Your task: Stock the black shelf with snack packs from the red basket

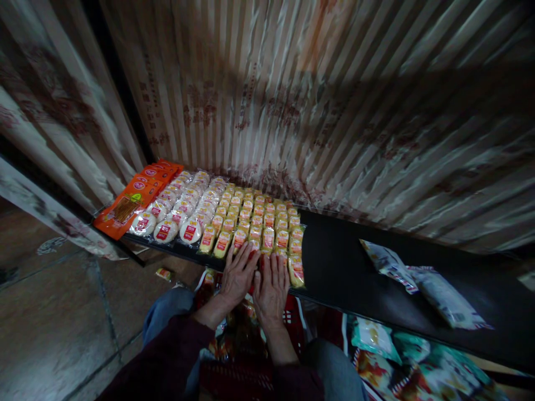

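Observation:
Both hands rest side by side at the front edge of a low black shelf. My left hand lies flat, fingers stretched out onto the nearest yellow snack packets, which stand in several neat rows. My right hand is also flat with fingers spread, its tips touching the front packets next to a yellow packet at the row's end. Neither hand grips anything that I can see.
Left of the yellow rows lie rows of white round packets and orange flat packets. Two loose bags lie on the shelf's right part. A red basket and more snack bags sit below. A striped curtain hangs behind.

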The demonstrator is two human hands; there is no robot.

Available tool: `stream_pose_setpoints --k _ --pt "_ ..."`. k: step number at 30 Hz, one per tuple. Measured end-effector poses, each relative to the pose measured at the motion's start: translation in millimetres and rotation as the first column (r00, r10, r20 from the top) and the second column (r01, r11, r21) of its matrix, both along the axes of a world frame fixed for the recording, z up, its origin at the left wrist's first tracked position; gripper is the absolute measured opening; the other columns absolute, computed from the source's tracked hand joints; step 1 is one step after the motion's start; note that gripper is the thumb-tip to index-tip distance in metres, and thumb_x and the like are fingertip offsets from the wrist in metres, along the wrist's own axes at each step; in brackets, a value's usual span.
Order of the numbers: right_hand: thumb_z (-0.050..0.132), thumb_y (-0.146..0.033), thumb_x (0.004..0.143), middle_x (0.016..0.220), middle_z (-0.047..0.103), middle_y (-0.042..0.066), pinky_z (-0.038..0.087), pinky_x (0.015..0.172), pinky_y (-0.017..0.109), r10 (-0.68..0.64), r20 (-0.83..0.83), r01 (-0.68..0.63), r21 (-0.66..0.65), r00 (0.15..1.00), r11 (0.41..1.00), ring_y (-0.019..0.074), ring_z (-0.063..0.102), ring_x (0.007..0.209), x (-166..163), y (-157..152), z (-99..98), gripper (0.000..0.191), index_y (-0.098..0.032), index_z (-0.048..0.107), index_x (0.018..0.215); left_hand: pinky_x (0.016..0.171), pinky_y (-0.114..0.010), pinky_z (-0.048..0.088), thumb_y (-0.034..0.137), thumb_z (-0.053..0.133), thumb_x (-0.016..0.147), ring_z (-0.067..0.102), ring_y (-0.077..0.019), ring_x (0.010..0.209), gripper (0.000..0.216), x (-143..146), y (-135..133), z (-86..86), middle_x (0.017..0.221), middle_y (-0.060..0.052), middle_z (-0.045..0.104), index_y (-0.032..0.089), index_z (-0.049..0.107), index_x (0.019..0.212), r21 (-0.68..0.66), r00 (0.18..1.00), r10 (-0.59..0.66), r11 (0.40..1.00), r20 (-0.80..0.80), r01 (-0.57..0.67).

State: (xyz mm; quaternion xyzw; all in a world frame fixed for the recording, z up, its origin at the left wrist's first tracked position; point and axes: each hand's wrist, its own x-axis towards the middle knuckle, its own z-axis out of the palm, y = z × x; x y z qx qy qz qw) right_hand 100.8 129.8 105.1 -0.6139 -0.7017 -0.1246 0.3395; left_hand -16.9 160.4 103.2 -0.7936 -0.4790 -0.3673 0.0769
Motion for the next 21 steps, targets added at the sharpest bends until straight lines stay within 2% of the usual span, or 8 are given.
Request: stream_pose_setpoints --k 7,13,21 --pt "0.037 -0.019 0.095 0.147 0.044 0.013 0.038 0.105 0.049 0.059 -0.016 -0.060 -0.081 0.998 0.995 0.0261 0.032 0.140 1 -21 -5.5 0.052 -0.022 0.031 0.147 0.114 -0.051 0.029 0.020 0.051 0.092 0.043 -0.0223 0.134 0.033 0 2 0.7 0.140 -0.012 0.052 0.022 0.058 0.123 0.007 1.000 0.010 1.000 0.022 -0.010" --pt "0.036 -0.014 0.094 0.145 0.046 0.015 0.045 0.102 0.048 0.100 -0.061 -0.101 -0.007 0.993 0.995 0.0259 0.037 0.137 5 -12 -13.5 0.048 -0.021 0.042 0.141 0.111 -0.050 0.035 0.018 0.050 0.092 0.044 -0.0216 0.134 0.031 -1 5 -1.1 0.138 -0.012 0.054 0.021 0.058 0.122 0.032 0.999 -0.014 0.999 0.036 0.012" --pt "0.038 -0.015 0.094 0.145 0.045 0.014 0.045 0.104 0.049 0.120 -0.137 -0.114 0.047 0.983 0.992 0.0251 0.038 0.137 9 3 -11.5 0.045 -0.022 0.048 0.137 0.114 -0.052 0.031 0.020 0.047 0.092 0.032 -0.0238 0.141 0.037 -3 1 6.7 0.144 -0.016 0.046 0.014 0.053 0.128 -0.016 0.995 -0.080 0.997 0.057 0.081"
